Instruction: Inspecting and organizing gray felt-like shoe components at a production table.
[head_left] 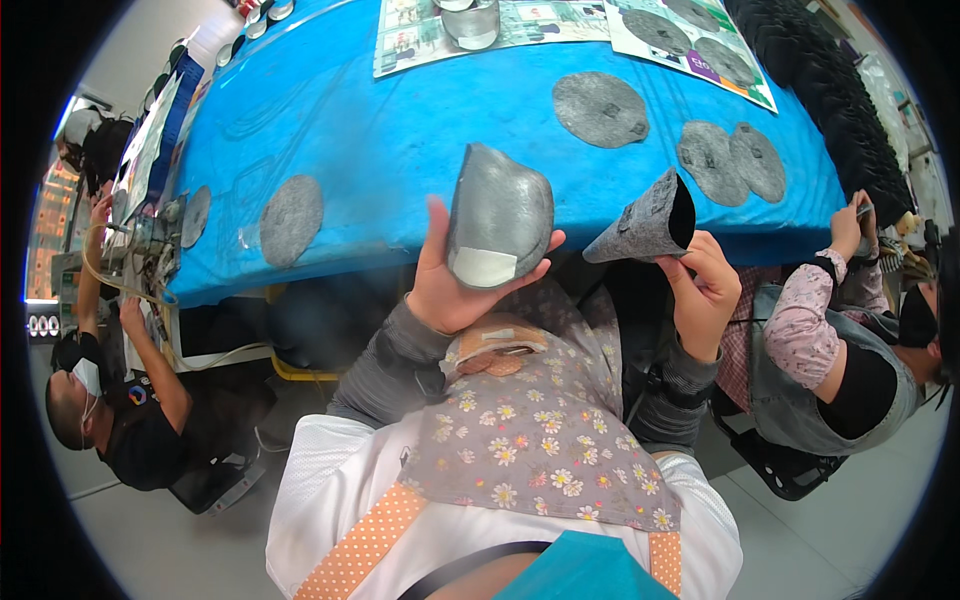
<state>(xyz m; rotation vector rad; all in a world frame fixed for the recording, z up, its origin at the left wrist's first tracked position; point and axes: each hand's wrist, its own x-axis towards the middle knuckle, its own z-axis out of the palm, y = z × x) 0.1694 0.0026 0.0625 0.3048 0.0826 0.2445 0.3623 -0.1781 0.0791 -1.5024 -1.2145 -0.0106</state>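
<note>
In front of me, over the near edge of the table, my left hand supports a shiny grey curved shell with a whitish patch along its lower edge. The thumb stands along its left side and fingertips show at its right; the rest of the fingers are hidden behind it. To the right, my right hand pinches the edge of a grey felt piece rolled into a cone. Its wide dark mouth faces right and its tip points left, toward the shell without touching it.
A blue-covered table bears several flat grey felt rounds, some overlapping. Printed sheets at the far side carry more grey pieces. Dark stacked pieces line the right edge. Co-workers sit at left and right.
</note>
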